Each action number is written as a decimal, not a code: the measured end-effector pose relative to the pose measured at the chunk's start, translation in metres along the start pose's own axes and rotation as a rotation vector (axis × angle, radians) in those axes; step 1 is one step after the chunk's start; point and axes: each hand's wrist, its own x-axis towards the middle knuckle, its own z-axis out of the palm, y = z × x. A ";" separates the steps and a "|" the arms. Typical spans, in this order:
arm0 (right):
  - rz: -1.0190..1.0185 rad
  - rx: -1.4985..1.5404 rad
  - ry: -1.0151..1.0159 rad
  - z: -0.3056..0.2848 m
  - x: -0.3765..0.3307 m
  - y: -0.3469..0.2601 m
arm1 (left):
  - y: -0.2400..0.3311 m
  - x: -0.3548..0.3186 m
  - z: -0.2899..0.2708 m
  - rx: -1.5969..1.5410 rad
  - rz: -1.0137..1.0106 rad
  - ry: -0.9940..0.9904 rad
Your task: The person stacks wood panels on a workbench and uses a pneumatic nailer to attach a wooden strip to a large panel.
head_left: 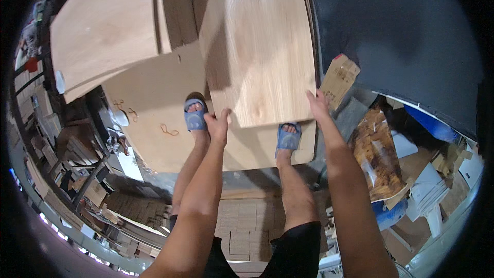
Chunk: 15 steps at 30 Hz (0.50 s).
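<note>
A long wood-grain board [262, 57] stretches away in front of me, its near edge raised over my right foot. My left hand [218, 125] is closed on the near left corner, thumb on top. At the near right corner my right hand [318, 104] grips the side edge, its fingers partly hidden below. Beneath lies a larger pale sheet [206, 152], on which my feet stand in blue slippers [194, 120].
Another stack of pale boards [108, 31] stands at the far left. A dark flat panel [401, 41] fills the right, with a flattened cardboard box [338, 80] by its edge. Rubber bands [169, 130] lie on the sheet. A brown-patterned piece [378, 157] and scraps are at the right.
</note>
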 end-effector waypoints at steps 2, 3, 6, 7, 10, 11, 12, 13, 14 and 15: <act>-0.087 0.087 0.001 -0.027 -0.010 -0.013 | 0.020 -0.027 -0.041 0.086 0.014 -0.047; -0.102 0.067 0.034 -0.052 -0.039 -0.038 | 0.032 -0.046 -0.065 0.127 0.018 -0.053; -0.232 0.031 0.032 -0.143 -0.125 -0.102 | 0.094 -0.111 -0.107 -0.100 0.149 -0.261; -0.323 -0.027 0.028 -0.175 -0.154 -0.125 | 0.114 -0.130 -0.119 -0.166 0.196 -0.355; -0.455 -0.048 -0.206 -0.273 -0.201 -0.176 | 0.196 -0.181 -0.160 -0.143 0.247 -0.380; -0.471 -0.048 -0.341 -0.299 -0.214 -0.190 | 0.229 -0.212 -0.181 -0.147 0.195 -0.419; -0.322 -0.152 -0.343 -0.329 -0.254 -0.222 | 0.277 -0.262 -0.201 -0.096 0.165 -0.367; -0.293 -0.251 -0.314 -0.357 -0.291 -0.247 | 0.296 -0.290 -0.219 -0.016 0.119 -0.371; -0.263 -0.265 -0.286 -0.372 -0.316 -0.252 | 0.302 -0.313 -0.235 0.061 0.060 -0.376; -0.232 -0.280 -0.261 -0.387 -0.342 -0.256 | 0.295 -0.326 -0.250 0.184 -0.012 -0.389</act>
